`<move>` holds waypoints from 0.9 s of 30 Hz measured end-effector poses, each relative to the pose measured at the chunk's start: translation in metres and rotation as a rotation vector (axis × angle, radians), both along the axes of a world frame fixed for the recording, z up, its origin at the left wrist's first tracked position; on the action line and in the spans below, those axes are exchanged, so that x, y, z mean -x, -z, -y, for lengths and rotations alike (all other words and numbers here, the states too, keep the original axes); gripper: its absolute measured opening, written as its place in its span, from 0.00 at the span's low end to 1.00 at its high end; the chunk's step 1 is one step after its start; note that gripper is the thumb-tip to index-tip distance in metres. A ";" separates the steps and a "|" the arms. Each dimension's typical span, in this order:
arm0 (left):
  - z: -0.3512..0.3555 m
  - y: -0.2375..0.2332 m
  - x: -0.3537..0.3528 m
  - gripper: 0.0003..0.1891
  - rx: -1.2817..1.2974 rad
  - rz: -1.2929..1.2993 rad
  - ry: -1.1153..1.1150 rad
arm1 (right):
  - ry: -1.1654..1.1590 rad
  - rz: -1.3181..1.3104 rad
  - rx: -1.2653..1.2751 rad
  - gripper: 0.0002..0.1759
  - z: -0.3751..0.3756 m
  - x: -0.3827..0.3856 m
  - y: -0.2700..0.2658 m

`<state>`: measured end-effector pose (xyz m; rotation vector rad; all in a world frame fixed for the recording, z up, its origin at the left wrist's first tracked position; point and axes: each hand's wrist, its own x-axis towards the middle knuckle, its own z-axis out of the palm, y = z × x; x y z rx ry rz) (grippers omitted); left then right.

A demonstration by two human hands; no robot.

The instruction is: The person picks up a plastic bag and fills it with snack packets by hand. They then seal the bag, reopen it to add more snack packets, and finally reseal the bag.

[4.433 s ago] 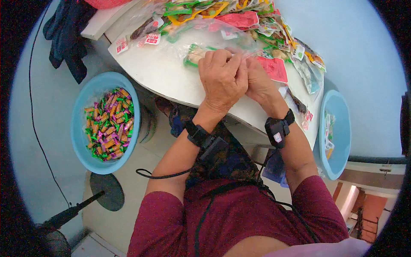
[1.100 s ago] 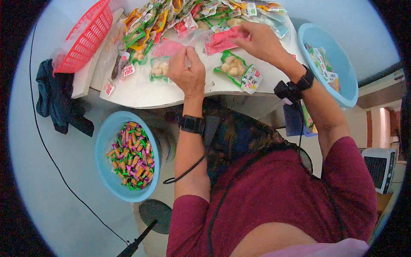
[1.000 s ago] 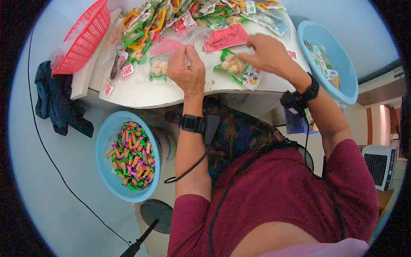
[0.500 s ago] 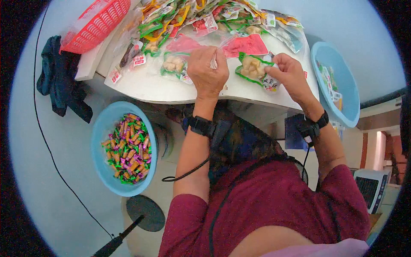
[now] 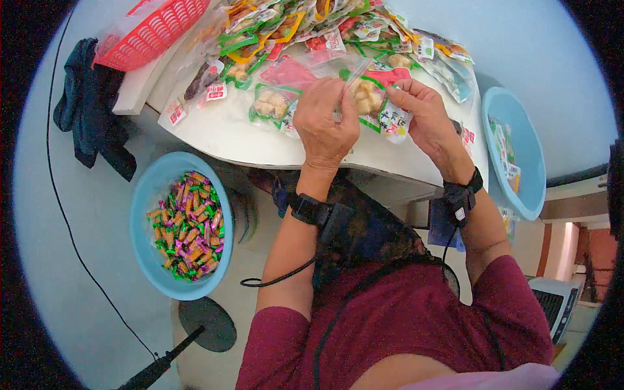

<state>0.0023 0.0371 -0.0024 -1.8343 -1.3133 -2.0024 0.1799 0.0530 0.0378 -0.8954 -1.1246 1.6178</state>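
My right hand (image 5: pixel 426 117) pinches the upper right edge of a green-and-white snack packet (image 5: pixel 368 99), whose clear window shows pale chunks. Close beside it, the fingers of my left hand (image 5: pixel 327 120) are closed on a clear plastic bag (image 5: pixel 357 67), which overlaps the packet's upper left side. A second packet of pale chunks (image 5: pixel 270 104) lies on the white table (image 5: pixel 253 144), just left of my left hand. Behind my hands a pink sheet (image 5: pixel 287 71) rests on the table.
A heap of mixed snack packets (image 5: pixel 292 26) covers the back of the table. To the right hangs a blue basin (image 5: pixel 530 156) with packets inside. Lower left, another blue basin (image 5: pixel 138 227) holds many small wrapped sweets (image 5: pixel 192 227). A red basket (image 5: pixel 153 36) sits at the upper left.
The packet in my right hand has moved left, against the clear bag at my left hand. Both hands are now closer together, and the whole view has shifted slightly.
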 end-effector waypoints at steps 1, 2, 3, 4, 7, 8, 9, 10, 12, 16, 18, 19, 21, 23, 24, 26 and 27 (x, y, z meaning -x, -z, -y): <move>0.000 0.000 0.000 0.08 -0.003 -0.004 0.005 | -0.005 -0.010 0.024 0.07 -0.001 0.002 -0.001; -0.001 -0.001 -0.001 0.08 -0.007 -0.009 0.009 | -0.011 -0.020 0.048 0.07 -0.002 0.004 -0.002; -0.001 -0.001 0.000 0.09 -0.012 -0.013 0.011 | -0.025 -0.026 0.050 0.08 -0.003 0.007 -0.003; -0.002 0.000 -0.001 0.09 -0.013 -0.006 0.027 | -0.042 -0.033 0.052 0.08 -0.004 0.010 -0.004; -0.003 0.000 -0.002 0.08 -0.018 -0.001 0.049 | -0.094 -0.030 0.029 0.11 -0.006 0.020 -0.007; -0.001 -0.001 -0.002 0.08 -0.018 -0.009 0.046 | -0.107 -0.024 0.018 0.12 -0.007 0.023 -0.008; -0.001 -0.003 -0.002 0.07 -0.018 -0.016 0.043 | -0.128 -0.048 0.012 0.12 -0.008 0.028 -0.007; 0.000 -0.003 -0.001 0.07 -0.016 -0.012 0.049 | -0.147 -0.072 0.006 0.13 -0.010 0.033 -0.006; 0.000 -0.002 0.000 0.08 -0.013 -0.003 0.061 | -0.192 -0.113 0.012 0.14 -0.018 0.038 0.001; 0.001 -0.003 -0.002 0.08 0.004 -0.028 0.063 | -0.252 -0.195 0.032 0.15 -0.028 0.045 0.010; 0.000 -0.002 -0.002 0.08 0.005 -0.014 0.082 | -0.261 -0.217 0.047 0.15 -0.032 0.050 0.012; 0.001 -0.001 -0.001 0.08 0.011 -0.009 0.081 | -0.262 -0.215 0.059 0.14 -0.034 0.052 0.014; 0.000 -0.001 -0.001 0.08 0.019 0.002 0.082 | -0.254 -0.257 0.084 0.15 -0.036 0.055 0.017; 0.000 -0.001 -0.002 0.08 0.021 0.009 0.084 | -0.238 -0.347 0.113 0.15 -0.037 0.059 0.021; 0.000 -0.001 -0.002 0.08 0.021 0.011 0.084 | -0.178 -0.352 0.114 0.15 -0.037 0.063 0.025; 0.001 -0.002 -0.003 0.08 0.022 0.013 0.089 | -0.057 -0.362 0.118 0.15 -0.037 0.068 0.031; 0.001 -0.002 -0.003 0.08 0.024 0.014 0.092 | -0.010 -0.356 0.091 0.14 -0.035 0.068 0.031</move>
